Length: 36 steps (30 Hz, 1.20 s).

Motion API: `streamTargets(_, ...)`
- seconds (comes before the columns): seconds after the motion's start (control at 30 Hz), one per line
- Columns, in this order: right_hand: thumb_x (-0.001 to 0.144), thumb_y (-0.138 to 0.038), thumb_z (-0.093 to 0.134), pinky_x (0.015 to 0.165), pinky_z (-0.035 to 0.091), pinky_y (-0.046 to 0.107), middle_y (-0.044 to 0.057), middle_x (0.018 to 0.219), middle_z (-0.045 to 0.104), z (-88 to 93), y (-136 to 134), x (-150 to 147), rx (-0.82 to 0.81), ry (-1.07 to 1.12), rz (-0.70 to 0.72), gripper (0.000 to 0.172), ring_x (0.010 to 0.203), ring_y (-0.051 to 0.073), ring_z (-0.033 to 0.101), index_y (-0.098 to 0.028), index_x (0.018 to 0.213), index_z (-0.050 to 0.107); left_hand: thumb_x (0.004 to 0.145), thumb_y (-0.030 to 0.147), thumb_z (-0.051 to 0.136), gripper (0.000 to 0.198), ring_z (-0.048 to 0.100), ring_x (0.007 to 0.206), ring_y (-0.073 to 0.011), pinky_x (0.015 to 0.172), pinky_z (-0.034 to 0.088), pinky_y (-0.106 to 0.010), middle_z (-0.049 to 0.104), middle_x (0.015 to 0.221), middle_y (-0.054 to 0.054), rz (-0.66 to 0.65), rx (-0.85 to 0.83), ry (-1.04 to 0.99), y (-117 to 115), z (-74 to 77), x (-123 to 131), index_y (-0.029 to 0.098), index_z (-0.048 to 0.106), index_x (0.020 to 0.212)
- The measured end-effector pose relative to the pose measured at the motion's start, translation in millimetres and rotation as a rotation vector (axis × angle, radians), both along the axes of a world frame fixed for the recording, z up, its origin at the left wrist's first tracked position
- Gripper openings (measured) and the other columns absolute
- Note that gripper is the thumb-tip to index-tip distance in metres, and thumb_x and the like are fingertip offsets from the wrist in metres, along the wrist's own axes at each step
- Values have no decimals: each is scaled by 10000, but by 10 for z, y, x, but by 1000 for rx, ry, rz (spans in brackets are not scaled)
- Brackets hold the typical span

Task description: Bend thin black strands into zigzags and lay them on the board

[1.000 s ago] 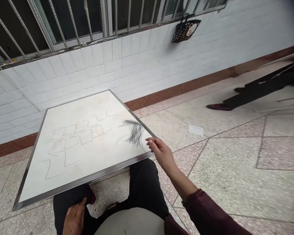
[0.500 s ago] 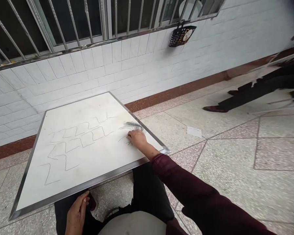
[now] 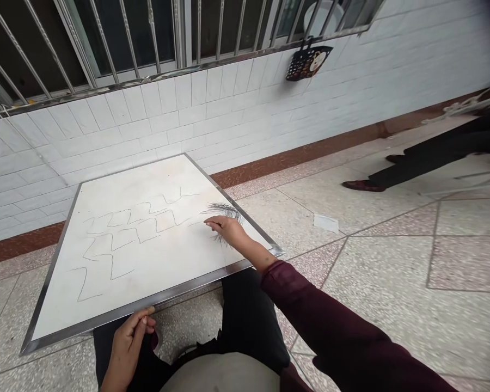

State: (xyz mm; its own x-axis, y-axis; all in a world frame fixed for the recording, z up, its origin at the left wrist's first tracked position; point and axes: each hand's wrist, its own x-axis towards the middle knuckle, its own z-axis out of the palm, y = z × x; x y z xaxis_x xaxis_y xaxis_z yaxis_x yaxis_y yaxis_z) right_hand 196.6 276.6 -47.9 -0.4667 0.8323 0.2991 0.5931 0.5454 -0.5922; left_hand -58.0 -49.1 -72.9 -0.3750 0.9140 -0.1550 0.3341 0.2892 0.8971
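A white board point(image 3: 147, 272) with a metal edge lies in front of me. Thin dark bent strands point(image 3: 112, 264) are laid out in rows across its left and middle parts. Near the right edge is a pile of fine dark strands point(image 3: 224, 208). My right hand point(image 3: 228, 228) is over the board beside this pile, thumb and fingers pinched, with a thin strand seeming to extend left from the fingertips. Below the board's near edge, my left hand point(image 3: 128, 343) has its fingers pressed together; whether it holds anything is too small to tell.
Behind the board is a white tiled wall point(image 3: 155, 125) with a barred window. A dotted bag point(image 3: 308, 61) hangs from the bars. A white paper point(image 3: 325, 223) lies on the floor. At the right are a person's legs point(image 3: 424, 158) in dark trousers.
My right hand has moved slightly left out of the pile, its fingertips now pointing left in a pinch. My left hand has risen closer to the board's near edge. The view has shifted slightly.
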Motion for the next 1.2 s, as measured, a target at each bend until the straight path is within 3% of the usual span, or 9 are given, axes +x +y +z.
streamTargets(0.1,929,-209,447,626,506,243,39,836,700,72,-190,-82,-86,111,131,307,667,128,626,-177,1105,696,856,556,533,493,701,849,-221,832,558,-376,736,943,-97,28,53,-133,321,325,45,154,682,1101)
streamTargets(0.23,934,-191,449,745,512,270,34,853,686,202,-608,-232,-78,143,354,308,767,133,632,-204,1135,683,852,505,571,450,617,1124,-265,930,493,-396,648,1234,-133,32,209,-62,835,811,149,169,651,1140)
streamTargets(0.33,941,-178,459,784,508,288,37,831,690,302,-889,-305,-7,123,419,292,827,155,635,-210,1133,677,893,465,524,427,580,1170,-248,961,453,-389,639,1239,-118,-39,230,4,1088,997,282,195,609,1213)
streamTargets(0.43,943,-177,472,777,507,299,53,882,704,361,-1070,-348,77,95,431,271,865,177,631,-215,1126,668,902,441,511,454,636,1025,-219,916,469,-373,694,1062,-103,-155,207,-79,1156,953,421,173,574,1263)
streamTargets(0.53,953,-185,468,794,503,311,67,957,708,389,-1188,-363,142,106,416,237,887,186,614,-202,1095,656,907,427,492,449,648,800,-175,798,495,-337,702,959,-98,-183,177,-168,1102,829,507,139,589,1236)
streamTargets(0.73,968,-170,419,697,481,266,60,827,670,480,-1364,-248,190,63,549,261,799,169,574,-190,1085,651,920,414,449,504,447,489,-84,577,426,-262,697,858,-59,-317,89,-176,908,817,516,159,500,1352)
streamTargets(0.93,1000,-235,401,719,464,248,46,844,660,530,-1468,-208,166,46,674,269,790,148,591,-209,1124,638,928,328,415,489,408,547,-119,598,353,-253,487,555,44,-401,74,-136,801,829,542,160,486,1381)
streamTargets(1.07,1008,-238,377,708,456,242,49,827,661,524,-1488,-235,180,25,716,293,783,143,592,-205,1088,657,890,306,457,474,331,536,-107,562,294,-247,365,562,58,-408,51,-248,792,814,529,159,542,1333)
streamTargets(1.2,1002,-201,372,686,447,246,43,782,637,524,-1498,-251,233,28,742,300,738,140,561,-200,1076,663,872,338,493,490,288,549,-107,537,250,-243,342,601,47,-439,34,-284,757,854,464,178,550,1332)
